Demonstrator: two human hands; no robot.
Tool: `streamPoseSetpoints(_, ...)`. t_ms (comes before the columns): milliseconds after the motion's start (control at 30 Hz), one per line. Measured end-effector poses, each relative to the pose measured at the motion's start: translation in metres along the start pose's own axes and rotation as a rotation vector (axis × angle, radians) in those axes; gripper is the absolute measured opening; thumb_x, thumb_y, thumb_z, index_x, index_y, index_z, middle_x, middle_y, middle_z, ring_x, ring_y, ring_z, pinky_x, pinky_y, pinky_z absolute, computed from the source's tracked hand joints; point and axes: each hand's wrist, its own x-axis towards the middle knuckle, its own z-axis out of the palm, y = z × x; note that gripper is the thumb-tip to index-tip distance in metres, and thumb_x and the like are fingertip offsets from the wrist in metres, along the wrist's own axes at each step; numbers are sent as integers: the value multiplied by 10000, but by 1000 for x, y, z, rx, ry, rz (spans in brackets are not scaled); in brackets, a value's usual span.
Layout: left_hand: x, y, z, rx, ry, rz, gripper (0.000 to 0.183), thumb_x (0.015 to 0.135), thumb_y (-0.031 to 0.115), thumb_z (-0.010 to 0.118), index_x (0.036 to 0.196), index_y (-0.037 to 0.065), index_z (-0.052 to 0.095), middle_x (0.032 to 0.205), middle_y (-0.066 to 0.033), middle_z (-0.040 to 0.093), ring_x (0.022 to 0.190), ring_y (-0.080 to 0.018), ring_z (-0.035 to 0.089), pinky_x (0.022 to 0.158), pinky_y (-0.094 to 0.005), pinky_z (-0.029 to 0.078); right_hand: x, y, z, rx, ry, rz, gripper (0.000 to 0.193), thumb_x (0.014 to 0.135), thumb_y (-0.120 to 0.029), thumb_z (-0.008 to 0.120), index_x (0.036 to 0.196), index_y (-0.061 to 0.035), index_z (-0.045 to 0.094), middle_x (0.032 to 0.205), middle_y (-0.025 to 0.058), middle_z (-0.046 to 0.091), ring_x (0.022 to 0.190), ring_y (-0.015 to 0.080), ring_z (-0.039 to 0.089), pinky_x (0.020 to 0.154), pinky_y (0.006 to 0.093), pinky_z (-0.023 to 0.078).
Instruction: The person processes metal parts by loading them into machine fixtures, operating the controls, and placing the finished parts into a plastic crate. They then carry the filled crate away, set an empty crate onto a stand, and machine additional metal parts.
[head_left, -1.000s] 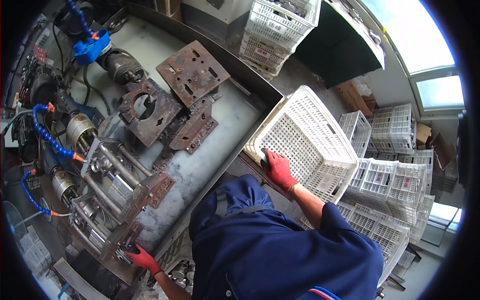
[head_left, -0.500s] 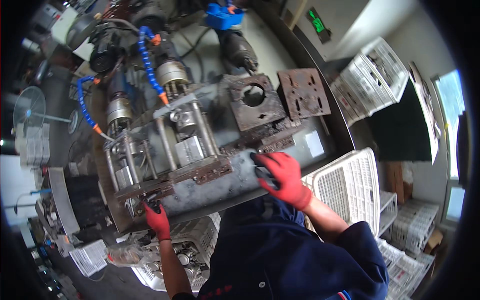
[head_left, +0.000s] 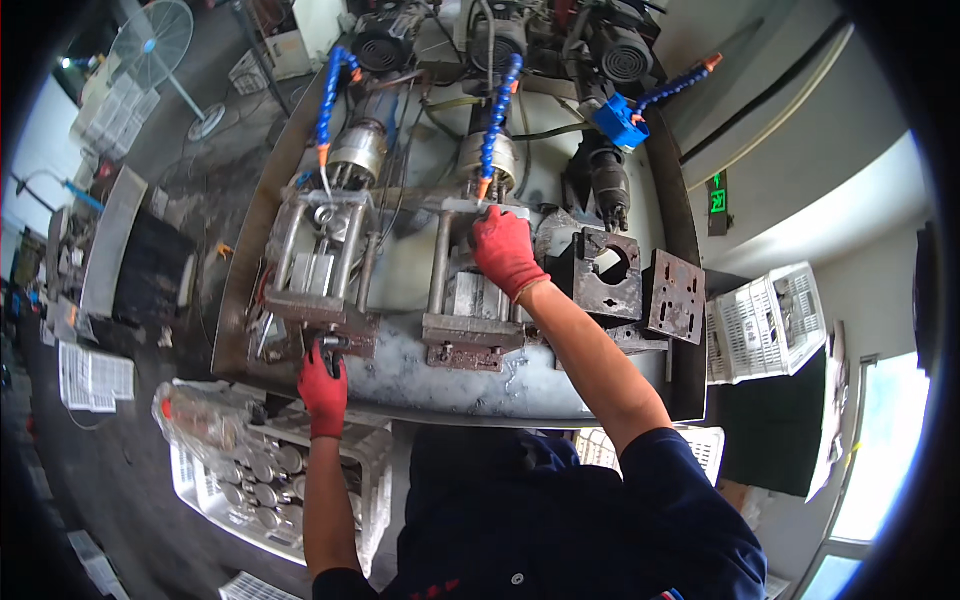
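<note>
My left hand (head_left: 323, 393), in a red glove with dark fingertips, is closed round a short dark handle (head_left: 333, 342) at the front of the left clamping fixture (head_left: 322, 262). A round metal part (head_left: 328, 222) sits at the back of that fixture. My right hand (head_left: 507, 250), also red-gloved, reaches into the middle fixture (head_left: 472, 328), with curled fingers at its back plate, just under the nozzle of a blue segmented hose (head_left: 489, 145). Whatever those fingers hold is hidden beneath the glove. A silver block (head_left: 467, 296) lies between this fixture's rods.
At the right of the metal tray bench (head_left: 590, 405) stand a steel block with a round hole (head_left: 607, 285) and a slotted plate (head_left: 676, 295). A white crate of round metal parts (head_left: 262, 490) is below my left arm. Another white crate (head_left: 765, 325) stands at the right.
My right hand has moved from the bench's front right to the back of the middle fixture. My left hand stays at the left fixture's front. The view has turned and shifted.
</note>
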Motion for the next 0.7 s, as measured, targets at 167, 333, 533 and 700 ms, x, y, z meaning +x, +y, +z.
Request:
streamPoseSetpoints(167,-9,2,-8,69,-88,-51,621,826,291,702,1382,124,481,1197,-206,588,1087,-370,597,931,-458,477,-6,-5,6,64,60,-73,171,795,-247,638,834,-88,684,947,156,628,857,326,651,697,474,512)
streamPoseSetpoints(333,-7,0,-6,-35,-17,19,607,832,321,697,1374,137,494,1181,-148,611,1035,-334,624,891,-462,484,-8,6,5,110,105,-82,148,790,-247,628,807,-113,688,921,132,634,825,354,639,682,505,504)
streamPoseSetpoints(533,-4,2,-15,16,-6,-7,574,828,322,703,1345,158,518,1146,-133,612,1012,-321,636,850,-439,498,-2,-2,-7,22,49,-40,254,827,-357,675,829,-104,695,958,133,644,841,357,659,692,488,520)
streamPoseSetpoints(700,10,-5,-12,-29,-64,-44,552,820,336,718,1308,156,533,1153,-139,610,1003,-333,639,849,-458,504,0,-9,-6,-10,26,-23,221,790,-324,696,867,-118,713,996,139,654,853,339,671,703,477,530)
